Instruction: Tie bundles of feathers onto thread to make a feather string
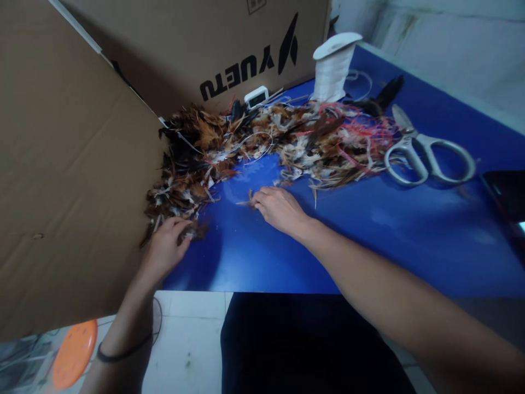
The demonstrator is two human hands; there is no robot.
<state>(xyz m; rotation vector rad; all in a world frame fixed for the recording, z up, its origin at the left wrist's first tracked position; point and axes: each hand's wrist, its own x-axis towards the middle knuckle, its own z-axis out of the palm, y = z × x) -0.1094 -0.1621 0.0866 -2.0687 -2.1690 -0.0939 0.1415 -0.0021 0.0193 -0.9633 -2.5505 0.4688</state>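
1 blue table (262,246), 1 orange stool (74,354).

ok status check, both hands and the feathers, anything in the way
Left hand closed on a feather tuft, beside the feather pile. Right hand pinching a small wisp. Scissors at the pile's right end, apart from both hands.

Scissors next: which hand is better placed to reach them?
Probably the right. The right hand is nearer the scissors, though it pinches a small feather; the left hand, with a feather tuft, is farther off by the cardboard.
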